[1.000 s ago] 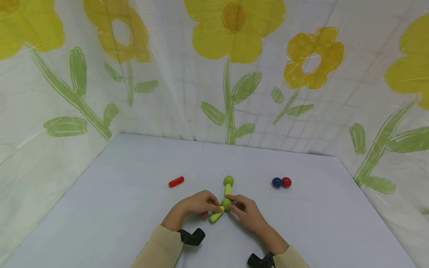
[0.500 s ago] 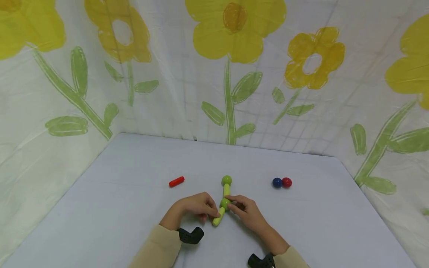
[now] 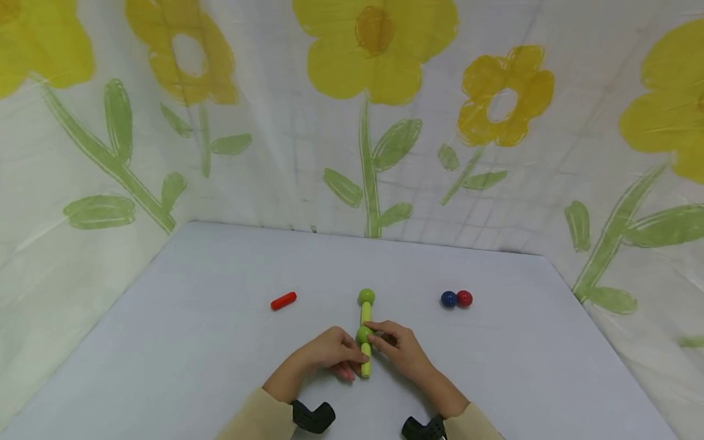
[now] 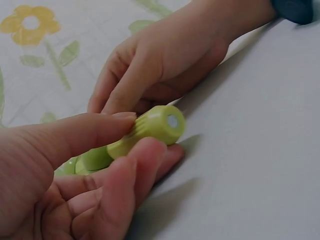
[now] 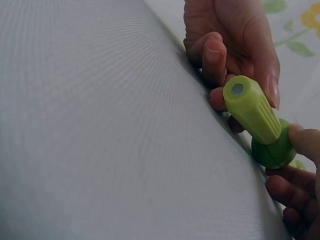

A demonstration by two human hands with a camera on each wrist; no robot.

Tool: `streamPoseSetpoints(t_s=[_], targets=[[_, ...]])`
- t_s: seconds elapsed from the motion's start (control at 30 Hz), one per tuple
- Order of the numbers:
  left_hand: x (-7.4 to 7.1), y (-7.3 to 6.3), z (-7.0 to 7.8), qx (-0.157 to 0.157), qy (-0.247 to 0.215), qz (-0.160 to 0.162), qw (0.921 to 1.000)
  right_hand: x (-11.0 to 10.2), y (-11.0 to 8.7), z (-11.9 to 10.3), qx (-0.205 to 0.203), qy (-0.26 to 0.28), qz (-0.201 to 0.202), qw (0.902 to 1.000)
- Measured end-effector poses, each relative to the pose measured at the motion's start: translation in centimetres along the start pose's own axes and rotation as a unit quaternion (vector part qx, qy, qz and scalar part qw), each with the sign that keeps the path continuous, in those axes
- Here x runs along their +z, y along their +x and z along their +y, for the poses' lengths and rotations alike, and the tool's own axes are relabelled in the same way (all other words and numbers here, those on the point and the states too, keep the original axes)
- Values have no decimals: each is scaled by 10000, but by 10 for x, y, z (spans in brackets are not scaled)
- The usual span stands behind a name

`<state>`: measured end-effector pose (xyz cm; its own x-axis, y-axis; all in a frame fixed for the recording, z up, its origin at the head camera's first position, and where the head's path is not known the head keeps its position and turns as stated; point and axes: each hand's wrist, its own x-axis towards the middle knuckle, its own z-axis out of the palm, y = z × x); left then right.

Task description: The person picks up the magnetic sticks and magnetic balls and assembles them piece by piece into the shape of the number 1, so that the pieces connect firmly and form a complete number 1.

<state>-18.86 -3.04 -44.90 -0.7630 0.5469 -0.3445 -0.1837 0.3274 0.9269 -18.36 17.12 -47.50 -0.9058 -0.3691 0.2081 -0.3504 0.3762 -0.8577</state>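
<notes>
a white sheet (image 3: 275, 183) painted with yellow flowers (image 3: 379, 49) hangs behind the pale tabletop (image 3: 220, 269).

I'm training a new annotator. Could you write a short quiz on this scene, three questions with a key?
1. Fill in: the blue ball sits beside a ____ ball.
2. True or false: the red rod lies apart from the blue ball.
3. What does the left hand pinch? A: the blue ball; B: the nearer yellow-green rod; C: the red rod.

Key: 1. red ball; 2. true; 3. B.
</notes>
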Motion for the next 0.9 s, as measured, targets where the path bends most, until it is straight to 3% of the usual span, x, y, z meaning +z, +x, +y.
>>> streamPoseSetpoints(t_s=[0.2,0.9], targets=[[4,-2,1,22,-125,128,9998,1,0,-1,-58,33,35,10000],[2,-3,0,65,-82,-49,9999,0,-1,-1,57,-114,-46,9999]])
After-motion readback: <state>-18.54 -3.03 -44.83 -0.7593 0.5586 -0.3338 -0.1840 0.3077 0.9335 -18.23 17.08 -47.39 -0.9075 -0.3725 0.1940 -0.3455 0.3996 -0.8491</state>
